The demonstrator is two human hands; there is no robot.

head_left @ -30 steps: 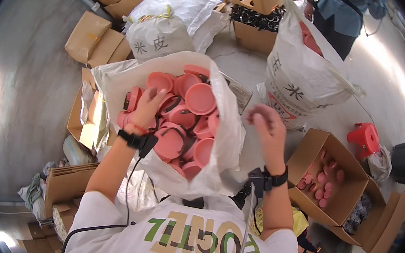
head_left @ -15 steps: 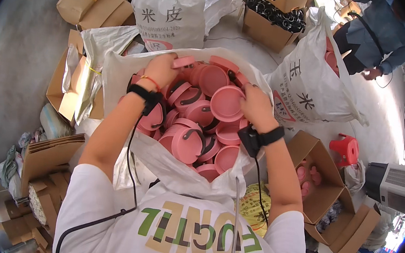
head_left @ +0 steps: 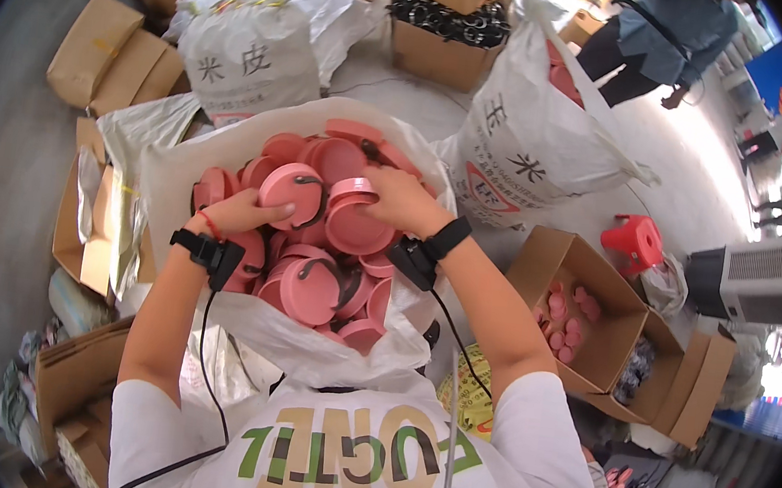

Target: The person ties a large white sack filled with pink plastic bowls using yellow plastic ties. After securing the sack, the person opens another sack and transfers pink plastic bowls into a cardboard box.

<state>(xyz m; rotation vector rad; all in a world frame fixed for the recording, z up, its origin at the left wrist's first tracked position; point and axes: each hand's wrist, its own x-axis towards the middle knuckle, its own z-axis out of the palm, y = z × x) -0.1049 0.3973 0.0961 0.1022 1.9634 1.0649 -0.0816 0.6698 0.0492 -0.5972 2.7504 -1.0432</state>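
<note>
Left hand point(head_left: 245, 212): one hand, pinching one pink lid point(head_left: 283, 195), thumb on its flat face. This lid has one black strap point(head_left: 322, 200) and tilts over the pile point(head_left: 308, 292).
Right hand point(head_left: 403, 200): one hand, closed on the edge of one tipped lid point(head_left: 353, 186), near the first one.
Pile: more than ten pink lids in one open white sack point(head_left: 174, 183), under both hands. They hide each other, so I can't count them all.
Wrists: two black bands point(head_left: 200, 249), one on each, and one red string point(head_left: 211, 225) on the left.
More sacks: one tied sack point(head_left: 253, 55), far left; one open sack point(head_left: 510, 132), far right, with pink things inside.
Boxes: one brown box point(head_left: 612, 356) at the right holds several small pink rounds point(head_left: 559, 307); one box point(head_left: 436, 56) at the top holds black rings point(head_left: 446, 19).
Floor: one red bucket point(head_left: 630, 242), near the right box.
Person point(head_left: 660, 43): one other, standing at the top right.
</note>
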